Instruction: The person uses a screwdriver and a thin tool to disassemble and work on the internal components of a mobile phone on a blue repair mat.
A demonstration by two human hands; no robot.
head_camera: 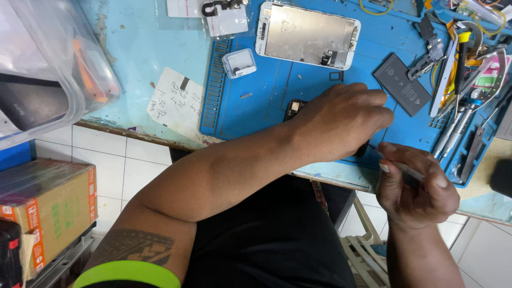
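Two bare hands are at work in the head view, over a blue repair mat (pixel 256 101) laid on the bench (pixel 138 58).

Left hand (pixel 341 120) lies palm down at the near edge of the mat, fingers curled and closed over a dark phone body (pixel 294 108). Only one corner of that body shows, on the side of the hand away from the tool rack. Whether the fingers pinch it or merely press it flat cannot be told.

Right hand (pixel 413 184) sits just off the mat's near edge, apart from the left hand. Its fingers are closed around a slim grey tool (pixel 408 169), tip pointed toward the phone body.

Beyond the left hand on the mat: a detached screen panel (pixel 309 34), face down. A flat black battery (pixel 402 85) lies between that panel and the tool rack (pixel 464 80) at the mat's far side. A small white box (pixel 239 63) sits near the mat's slotted edge.

Judgement: the phone body wants firm, even pressure so it cannot slide. The tool ought to be held low near its tip and brought in shallow. Loose parts sit close by, so wrist movement should be kept small.
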